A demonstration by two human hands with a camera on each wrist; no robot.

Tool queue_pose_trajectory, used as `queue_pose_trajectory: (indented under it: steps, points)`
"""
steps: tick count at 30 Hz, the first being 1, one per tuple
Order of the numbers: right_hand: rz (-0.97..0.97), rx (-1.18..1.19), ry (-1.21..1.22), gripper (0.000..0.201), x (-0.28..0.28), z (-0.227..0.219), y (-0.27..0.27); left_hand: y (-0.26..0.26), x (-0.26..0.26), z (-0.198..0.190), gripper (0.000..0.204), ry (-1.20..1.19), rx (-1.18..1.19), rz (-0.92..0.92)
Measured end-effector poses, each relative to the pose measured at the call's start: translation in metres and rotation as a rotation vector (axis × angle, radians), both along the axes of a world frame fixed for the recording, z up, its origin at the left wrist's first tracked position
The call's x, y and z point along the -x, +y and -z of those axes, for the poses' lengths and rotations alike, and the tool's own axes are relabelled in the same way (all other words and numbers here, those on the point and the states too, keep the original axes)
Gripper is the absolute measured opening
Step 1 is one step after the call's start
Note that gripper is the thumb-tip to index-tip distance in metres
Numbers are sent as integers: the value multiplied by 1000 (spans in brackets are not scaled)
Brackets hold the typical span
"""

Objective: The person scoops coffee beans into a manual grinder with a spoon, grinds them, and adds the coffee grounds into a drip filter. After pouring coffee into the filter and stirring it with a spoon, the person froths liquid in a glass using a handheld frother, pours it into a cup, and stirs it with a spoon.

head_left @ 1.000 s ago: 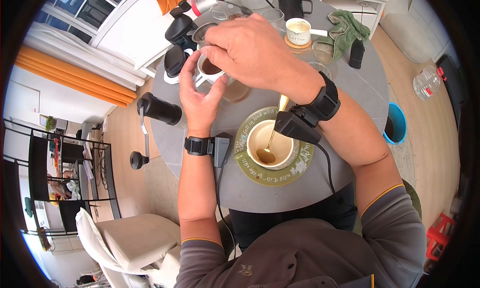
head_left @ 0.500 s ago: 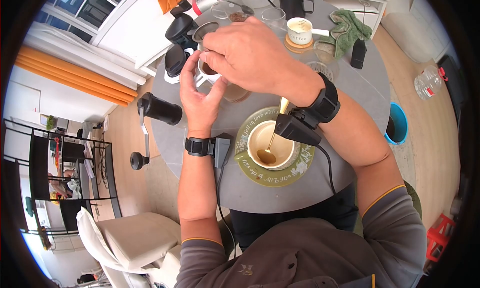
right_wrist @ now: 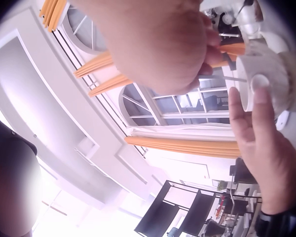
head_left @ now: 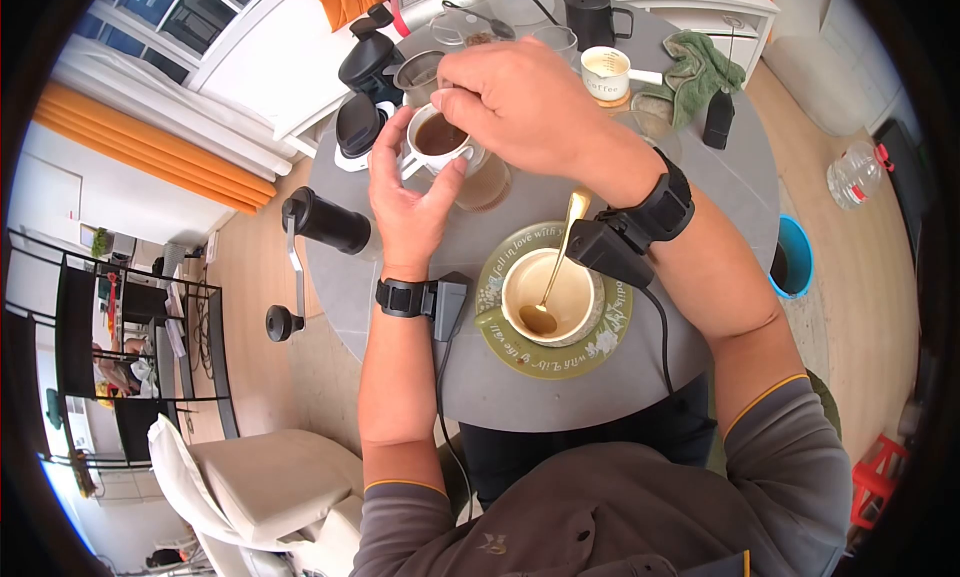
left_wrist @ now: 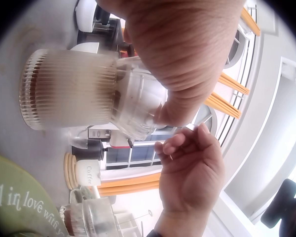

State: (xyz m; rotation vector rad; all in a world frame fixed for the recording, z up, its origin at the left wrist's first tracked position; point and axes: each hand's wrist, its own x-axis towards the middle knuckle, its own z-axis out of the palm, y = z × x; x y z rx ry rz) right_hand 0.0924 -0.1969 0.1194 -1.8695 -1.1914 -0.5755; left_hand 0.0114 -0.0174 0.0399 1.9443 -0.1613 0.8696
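A white coffee dripper (head_left: 425, 161) with dark brown liquid inside sits on top of a ribbed glass (left_wrist: 71, 89), whose contents look cloudy. My left hand (head_left: 412, 217) holds the dripper by its side, thumb on the near wall and fingers around the far left. Above the dripper's right rim, my right hand (head_left: 535, 107) pinches a thin metal rod (right_wrist: 229, 78) that reaches down into it. The rod's lower end is hidden. Nearer to me, a cream cup (head_left: 590, 322) containing a golden spoon (head_left: 558, 257) stands on a green lettered plate (head_left: 510, 349).
A black hand grinder (head_left: 328, 222) lies at the table's left edge. Behind the dripper are a metal strainer (head_left: 418, 72) and a black-lidded container (head_left: 358, 125). A white coffee pot (head_left: 605, 75), a green towel (head_left: 695, 77) and a black kettle (head_left: 590, 19) occupy the far right.
My right hand has shifted slightly right, uncovering more of the dark liquid in the dripper. The left hand keeps its hold, and the head view has shifted a little.
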Motion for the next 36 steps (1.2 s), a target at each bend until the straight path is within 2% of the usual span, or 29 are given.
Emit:
queue_pose_trajectory:
  steps: [7,9,13,15,16,18,21,24,28,30,34,36]
  points:
    - [80,85,-22,24,3,-6,-3,-1,0,-1,75,-4,0,-10]
    - [42,125,86,23,5,-10,-5,0,0,-1,75,4,-12,-15]
    - [23,-2,60,23,1,-3,-2,-1,0,0,76,-1,-4,-9]
    - [83,-67,-177,25,-2,0,1,0,-1,1,77,-4,0,-13]
    - [84,-67,-176,25,-3,1,-1,-1,-1,2,78,-6,4,-16]
    - [58,112,13,24,1,-6,-5,-2,-1,1,78,-8,-15,-30]
    - [18,66,120,23,4,-11,-6,-3,0,-1,80,-16,-37,-42]
    - [55,29,-2,24,1,-8,-5,-5,-1,-2,82,-25,-23,-26]
    - [76,104,-3,25,3,-8,-7,-11,2,-8,81,-32,1,2]
    - [32,72,84,25,4,-10,-7,-10,2,-8,81,-20,13,9]
    - [54,69,48,25,1,-10,-7,-8,0,-4,80,1,93,40]
    - [95,121,14,25,1,-8,-6,-10,1,-8,78,-7,46,28]
